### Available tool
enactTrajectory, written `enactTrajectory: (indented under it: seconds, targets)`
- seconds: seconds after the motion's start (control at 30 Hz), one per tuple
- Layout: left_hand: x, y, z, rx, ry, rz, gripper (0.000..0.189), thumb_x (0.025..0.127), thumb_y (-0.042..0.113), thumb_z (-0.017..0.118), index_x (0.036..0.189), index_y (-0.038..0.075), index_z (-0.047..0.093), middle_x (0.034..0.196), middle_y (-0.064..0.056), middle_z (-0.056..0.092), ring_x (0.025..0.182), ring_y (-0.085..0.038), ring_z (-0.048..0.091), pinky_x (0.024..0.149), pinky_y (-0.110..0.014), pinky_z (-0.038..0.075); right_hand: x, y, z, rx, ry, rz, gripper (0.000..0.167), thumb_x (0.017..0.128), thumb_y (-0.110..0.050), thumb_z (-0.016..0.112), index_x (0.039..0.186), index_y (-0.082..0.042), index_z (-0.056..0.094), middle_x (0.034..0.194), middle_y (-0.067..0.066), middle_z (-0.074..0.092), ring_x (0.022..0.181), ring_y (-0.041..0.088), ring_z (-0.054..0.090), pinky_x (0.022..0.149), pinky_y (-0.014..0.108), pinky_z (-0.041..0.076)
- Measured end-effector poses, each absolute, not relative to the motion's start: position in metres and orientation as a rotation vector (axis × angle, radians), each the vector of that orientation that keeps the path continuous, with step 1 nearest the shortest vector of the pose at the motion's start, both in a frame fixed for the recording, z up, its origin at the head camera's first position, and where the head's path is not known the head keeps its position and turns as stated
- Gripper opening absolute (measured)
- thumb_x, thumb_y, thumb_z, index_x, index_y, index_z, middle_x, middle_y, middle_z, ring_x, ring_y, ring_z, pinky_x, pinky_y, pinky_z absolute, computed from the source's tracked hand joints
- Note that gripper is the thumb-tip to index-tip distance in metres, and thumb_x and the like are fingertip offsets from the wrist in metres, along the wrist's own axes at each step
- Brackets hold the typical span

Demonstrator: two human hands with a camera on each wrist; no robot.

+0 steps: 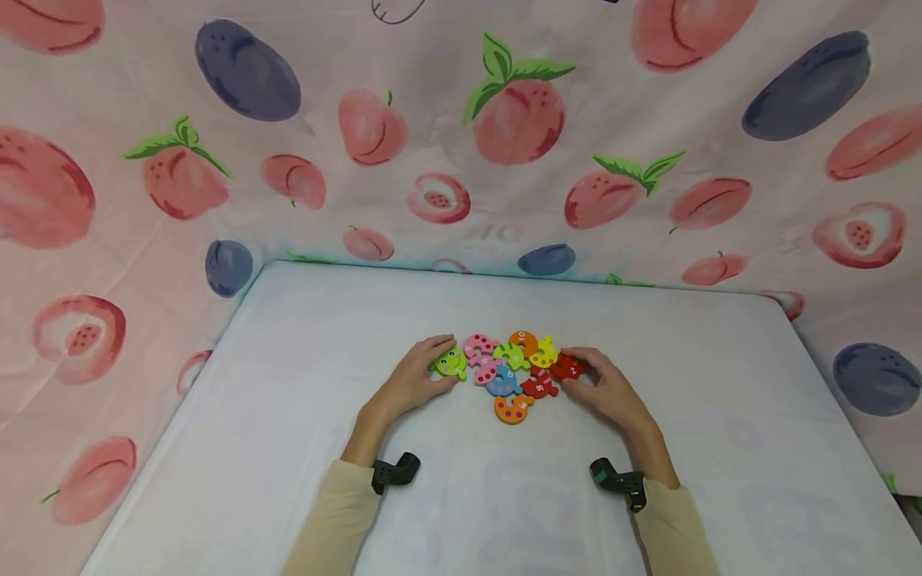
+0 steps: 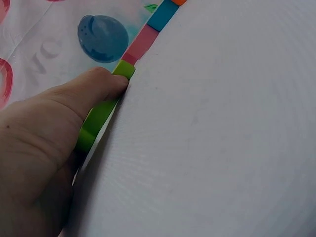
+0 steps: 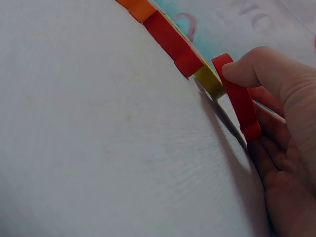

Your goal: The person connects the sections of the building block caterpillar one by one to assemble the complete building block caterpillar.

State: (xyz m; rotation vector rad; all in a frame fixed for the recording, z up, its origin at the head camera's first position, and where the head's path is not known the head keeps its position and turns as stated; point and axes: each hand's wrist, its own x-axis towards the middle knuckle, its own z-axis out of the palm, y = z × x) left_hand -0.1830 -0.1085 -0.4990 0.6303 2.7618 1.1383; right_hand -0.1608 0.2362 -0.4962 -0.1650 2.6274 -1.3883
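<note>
My left hand [image 1: 415, 376] grips a green puzzle piece with a smiling face [image 1: 451, 363] at the left end of a cluster of colourful pieces. In the left wrist view the thumb presses the edge of that green piece [image 2: 98, 118]. My right hand [image 1: 603, 386] pinches a red piece marked 2 [image 1: 567, 367] at the cluster's right end. The right wrist view shows this red piece [image 3: 239, 101] tilted between thumb and fingers, beside a yellow piece [image 3: 210, 83]. Between the hands lie pink [image 1: 484, 370], blue [image 1: 503, 382], red [image 1: 539, 384] and orange [image 1: 512, 410] pieces.
A light green piece [image 1: 511, 356], a yellow one [image 1: 543, 353] and another orange one [image 1: 523, 342] lie at the cluster's back. All rest on a white-covered table [image 1: 461, 504]. A fruit-print cloth [image 1: 432, 120] rises behind it. Dark cameras [image 1: 396, 472] are strapped to both wrists.
</note>
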Motion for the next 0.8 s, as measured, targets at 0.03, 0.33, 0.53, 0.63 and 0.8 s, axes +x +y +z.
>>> enactTrajectory:
  seconds: [0.03,0.33,0.53,0.63,0.8]
  targets:
    - [-0.183,-0.108,-0.499,0.63,2.763,1.135,0.063,0.086,0.026,0.073,0.142,0.01,0.05,0.151,-0.005,0.044,0.142,-0.027,0.038,0.117,-0.045,0.034,-0.161,0.236,-0.496,-0.165,2.625,-1.393,0.052,0.088,-0.026,0.069,0.137,-0.016,0.052,0.147,0.012,0.044,0.14,0.034,0.035,0.117,0.056,0.028]
    - [-0.177,-0.109,-0.484,0.634,2.766,0.91,0.063,0.09,0.03,0.068,0.145,0.01,0.045,0.157,-0.003,0.036,0.145,-0.026,0.034,0.118,-0.043,0.033,-0.157,0.237,-0.498,-0.119,2.62,-1.4,0.054,0.089,-0.03,0.068,0.138,-0.017,0.051,0.148,0.011,0.044,0.141,0.035,0.034,0.115,0.058,0.029]
    - [-0.178,-0.115,-0.478,0.565,2.734,0.925,0.063,0.091,0.031,0.068,0.146,0.013,0.043,0.158,0.003,0.034,0.147,-0.023,0.03,0.119,-0.042,0.031,-0.16,0.234,-0.497,-0.13,2.64,-1.412,0.053,0.089,-0.031,0.068,0.138,-0.019,0.051,0.147,0.01,0.045,0.14,0.034,0.036,0.115,0.058,0.03]
    - [-0.179,-0.121,-0.477,0.547,2.729,0.944,0.063,0.091,0.029,0.068,0.146,0.012,0.043,0.158,0.002,0.034,0.147,-0.024,0.03,0.119,-0.043,0.031,-0.16,0.233,-0.497,-0.115,2.647,-1.405,0.053,0.089,-0.033,0.069,0.137,-0.021,0.052,0.147,0.009,0.046,0.14,0.033,0.037,0.114,0.058,0.032]
    - [-0.18,-0.13,-0.478,0.553,2.711,0.978,0.061,0.092,0.03,0.066,0.146,0.01,0.043,0.157,0.001,0.035,0.147,-0.026,0.029,0.119,-0.045,0.029,-0.16,0.233,-0.498,-0.085,2.649,-1.401,0.053,0.089,-0.033,0.068,0.138,-0.022,0.051,0.148,0.009,0.044,0.14,0.033,0.036,0.114,0.058,0.032]
